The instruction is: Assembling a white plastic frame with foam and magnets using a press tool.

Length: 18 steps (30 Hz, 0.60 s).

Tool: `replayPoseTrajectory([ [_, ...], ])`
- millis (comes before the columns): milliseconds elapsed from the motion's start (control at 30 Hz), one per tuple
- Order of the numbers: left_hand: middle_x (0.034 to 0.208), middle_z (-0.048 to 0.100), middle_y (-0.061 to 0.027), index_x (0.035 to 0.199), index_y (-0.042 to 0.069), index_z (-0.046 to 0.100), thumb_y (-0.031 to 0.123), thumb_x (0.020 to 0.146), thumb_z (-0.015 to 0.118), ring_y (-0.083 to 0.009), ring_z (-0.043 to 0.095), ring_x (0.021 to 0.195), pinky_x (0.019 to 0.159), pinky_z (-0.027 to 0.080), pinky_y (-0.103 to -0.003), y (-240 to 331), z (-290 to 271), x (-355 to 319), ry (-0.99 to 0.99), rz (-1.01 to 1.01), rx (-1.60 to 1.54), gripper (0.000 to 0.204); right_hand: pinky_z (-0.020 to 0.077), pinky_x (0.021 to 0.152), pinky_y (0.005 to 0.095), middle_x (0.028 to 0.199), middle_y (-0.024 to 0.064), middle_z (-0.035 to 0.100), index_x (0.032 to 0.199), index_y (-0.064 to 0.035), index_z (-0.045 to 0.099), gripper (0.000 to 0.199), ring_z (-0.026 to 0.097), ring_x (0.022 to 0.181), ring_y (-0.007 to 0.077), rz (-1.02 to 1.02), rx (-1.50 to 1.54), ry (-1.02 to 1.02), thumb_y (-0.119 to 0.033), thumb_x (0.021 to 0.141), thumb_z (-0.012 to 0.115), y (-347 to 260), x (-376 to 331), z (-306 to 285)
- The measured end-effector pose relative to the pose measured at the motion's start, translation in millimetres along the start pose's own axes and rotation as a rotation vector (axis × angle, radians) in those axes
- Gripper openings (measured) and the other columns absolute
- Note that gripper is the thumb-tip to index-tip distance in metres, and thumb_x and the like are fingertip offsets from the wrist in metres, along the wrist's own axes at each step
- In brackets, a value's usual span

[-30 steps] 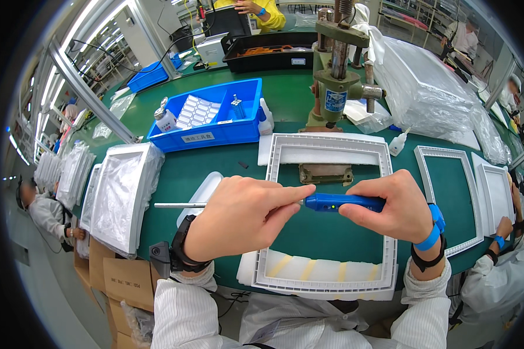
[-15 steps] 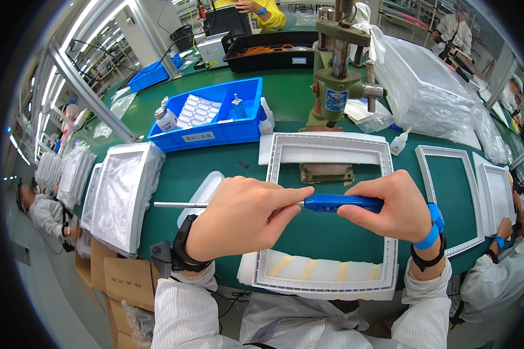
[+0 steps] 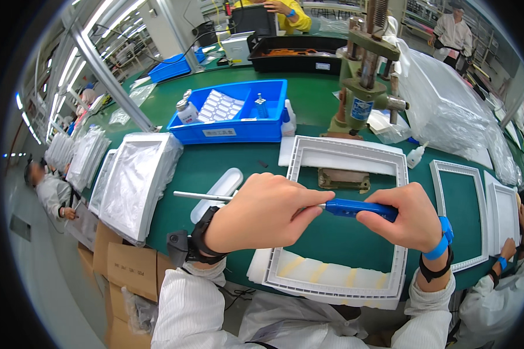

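A tool like a screwdriver, with a blue handle (image 3: 349, 208) and a long metal shaft (image 3: 201, 196), lies level across the view. My right hand (image 3: 413, 215) is closed round the end of the handle. Wrapped about the shaft, my left hand (image 3: 259, 212) hides its middle, with the forefinger pointing at the handle. The shaft's blunt end sticks out to the left, over a white oval dish (image 3: 231, 178). Below the hands a white rectangular frame (image 3: 398, 262) rests on white foam pads (image 3: 329, 271) with yellowish strips on the near one.
A green press (image 3: 355, 93) stands behind the frame, its base (image 3: 343, 179) showing through the opening. Back left is a blue bin (image 3: 215, 133) with bottles. Bagged frames (image 3: 137, 180) stack at left. Another frame (image 3: 480, 221) and a person's hand (image 3: 509, 249) are at right.
The whole scene has shifted a little to the right in view as the head turns. Both hands keep the same grip on the tool.
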State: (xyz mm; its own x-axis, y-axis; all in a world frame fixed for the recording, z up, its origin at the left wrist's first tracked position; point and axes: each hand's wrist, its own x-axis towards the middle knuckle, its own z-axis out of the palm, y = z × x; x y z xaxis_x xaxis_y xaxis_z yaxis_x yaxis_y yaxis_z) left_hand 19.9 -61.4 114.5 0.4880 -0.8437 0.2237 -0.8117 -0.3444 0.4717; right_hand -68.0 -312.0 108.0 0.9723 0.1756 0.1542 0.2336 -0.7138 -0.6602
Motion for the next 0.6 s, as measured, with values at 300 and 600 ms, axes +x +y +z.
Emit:
replayPoseTrajectory([
  [300,0.080,0.072,-0.0137,0.111,0.009,0.074,0.008,0.083,0.067,-0.0281,0.067,0.063,0.056,0.050,-0.033,0.3,0.3,-1.9,-0.023,0.001,0.014,0.029,0.0435,0.046,0.0279,0.052,0.0077,0.059,0.077,-0.0032,0.075,0.027,0.057,0.043,0.0190,0.023,0.037,-0.019,-0.030,0.082,0.075,-3.3,0.9,0.1],
  [600,0.076,0.071,-0.0126,0.111,0.009,0.074,0.009,0.083,0.067,-0.0264,0.065,0.058,0.054,0.049,-0.032,-4.4,-2.2,1.8,0.004,0.010,-0.026,0.029,0.0432,0.046,0.0306,0.053,0.0103,0.058,0.075,-0.0017,0.073,0.033,0.056,0.044,0.0224,0.022,0.022,-0.017,-0.034,0.084,0.073,1.9,3.8,1.2],
])
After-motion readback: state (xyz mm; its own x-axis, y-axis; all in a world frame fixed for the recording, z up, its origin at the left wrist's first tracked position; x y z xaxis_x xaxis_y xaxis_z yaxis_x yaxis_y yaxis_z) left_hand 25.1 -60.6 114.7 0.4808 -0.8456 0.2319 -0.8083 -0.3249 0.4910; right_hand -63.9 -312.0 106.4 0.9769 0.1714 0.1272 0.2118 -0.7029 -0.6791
